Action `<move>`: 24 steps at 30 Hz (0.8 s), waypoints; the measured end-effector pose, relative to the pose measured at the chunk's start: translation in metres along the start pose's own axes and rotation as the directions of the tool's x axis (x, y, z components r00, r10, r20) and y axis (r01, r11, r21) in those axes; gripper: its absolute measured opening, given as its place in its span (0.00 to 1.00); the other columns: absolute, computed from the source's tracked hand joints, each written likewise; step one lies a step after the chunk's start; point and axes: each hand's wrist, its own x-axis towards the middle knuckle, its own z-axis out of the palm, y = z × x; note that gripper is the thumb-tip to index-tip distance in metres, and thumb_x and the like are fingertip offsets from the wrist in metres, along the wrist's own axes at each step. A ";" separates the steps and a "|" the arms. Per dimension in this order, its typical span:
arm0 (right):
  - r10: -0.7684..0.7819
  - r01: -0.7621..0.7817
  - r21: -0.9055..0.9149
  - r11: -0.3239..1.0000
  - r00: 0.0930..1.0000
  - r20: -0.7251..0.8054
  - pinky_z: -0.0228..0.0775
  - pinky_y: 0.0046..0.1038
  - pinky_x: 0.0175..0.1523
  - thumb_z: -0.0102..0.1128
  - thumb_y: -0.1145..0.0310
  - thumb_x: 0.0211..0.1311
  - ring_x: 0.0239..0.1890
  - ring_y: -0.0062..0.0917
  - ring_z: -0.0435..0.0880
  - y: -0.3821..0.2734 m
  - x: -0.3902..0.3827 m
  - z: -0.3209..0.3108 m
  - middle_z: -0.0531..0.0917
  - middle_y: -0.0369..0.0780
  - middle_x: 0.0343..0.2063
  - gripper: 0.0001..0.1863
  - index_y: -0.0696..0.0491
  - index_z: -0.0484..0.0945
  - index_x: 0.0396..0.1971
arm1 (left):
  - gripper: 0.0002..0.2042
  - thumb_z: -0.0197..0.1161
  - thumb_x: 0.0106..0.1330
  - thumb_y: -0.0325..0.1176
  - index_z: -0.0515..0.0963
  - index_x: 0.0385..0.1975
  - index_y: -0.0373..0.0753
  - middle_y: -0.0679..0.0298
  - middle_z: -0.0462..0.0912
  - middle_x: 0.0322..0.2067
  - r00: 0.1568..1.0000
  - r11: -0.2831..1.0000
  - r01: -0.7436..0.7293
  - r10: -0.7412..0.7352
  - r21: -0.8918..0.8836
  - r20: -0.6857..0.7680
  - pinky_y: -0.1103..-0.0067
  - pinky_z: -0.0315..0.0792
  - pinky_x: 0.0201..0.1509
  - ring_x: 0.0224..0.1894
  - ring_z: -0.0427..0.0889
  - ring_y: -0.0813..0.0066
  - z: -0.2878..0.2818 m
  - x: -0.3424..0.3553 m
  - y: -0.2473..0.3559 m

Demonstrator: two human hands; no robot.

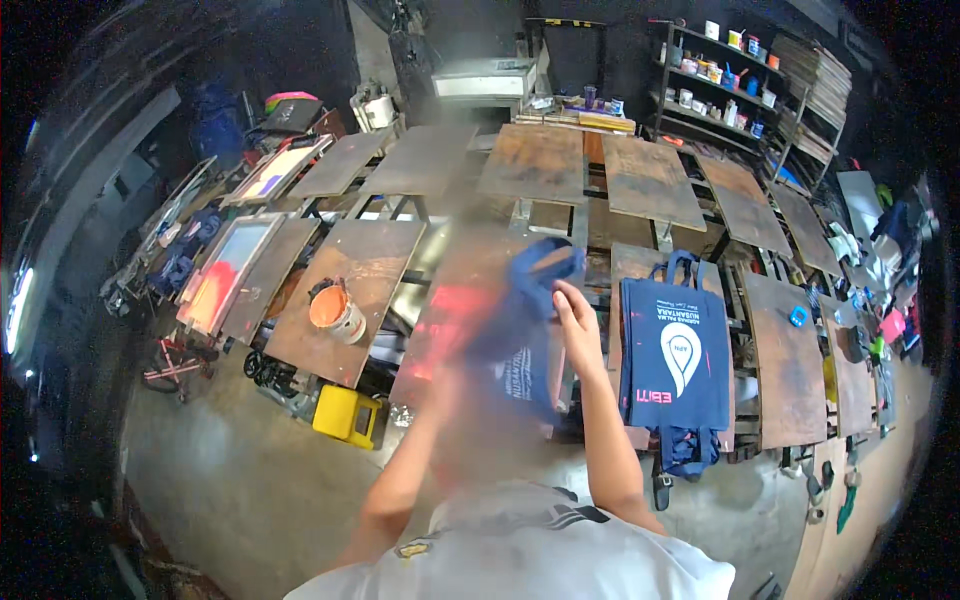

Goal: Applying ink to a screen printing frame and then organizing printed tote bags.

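A grey blur hides the left hand beside the blue bag [525,320]. The jars on the shelf [715,75] behind it are too small to tell apart.

Bare wooden boards [535,160] across the upper middle of the frame leave open room. At centre left an orange paint tub [335,312] blocks one board, and right of centre a hanging blue bag [672,355] covers another. Lower left, the concrete floor [230,480] lies open beside a yellow box [346,414].

Small paint tubs [728,82] crowd the far right shelves [700,95] — white, blue, orange, labels too small to tell.
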 end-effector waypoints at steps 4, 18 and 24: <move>-0.054 0.055 -0.125 0.991 0.999 0.008 0.70 0.23 0.48 0.54 0.60 0.71 0.44 0.19 0.79 -0.018 0.011 0.001 0.83 0.38 0.43 0.19 0.59 0.77 0.52 | 0.22 0.53 0.74 0.38 0.64 0.64 0.37 0.59 0.75 0.59 0.982 0.723 0.131 -0.191 -0.678 -0.013 0.66 0.70 0.63 0.58 0.76 0.63 -0.024 0.018 0.008; 0.393 -0.400 0.042 0.915 0.911 0.121 0.74 0.27 0.48 0.62 0.53 0.64 0.42 0.26 0.82 0.085 0.053 0.010 0.83 0.42 0.43 0.30 0.60 0.72 0.57 | 0.25 0.56 0.72 0.45 0.68 0.61 0.35 0.56 0.78 0.55 0.953 0.616 0.280 -0.267 -0.736 0.140 0.66 0.74 0.59 0.54 0.80 0.61 -0.067 0.030 0.038; 0.437 -0.491 0.082 0.867 0.830 0.347 0.74 0.24 0.44 0.58 0.68 0.63 0.38 0.24 0.83 0.073 0.035 0.033 0.85 0.39 0.38 0.13 0.60 0.82 0.41 | 0.17 0.54 0.73 0.44 0.75 0.51 0.38 0.64 0.82 0.42 0.953 0.683 0.257 -0.296 -0.684 0.062 0.76 0.77 0.44 0.40 0.82 0.73 -0.091 0.022 0.046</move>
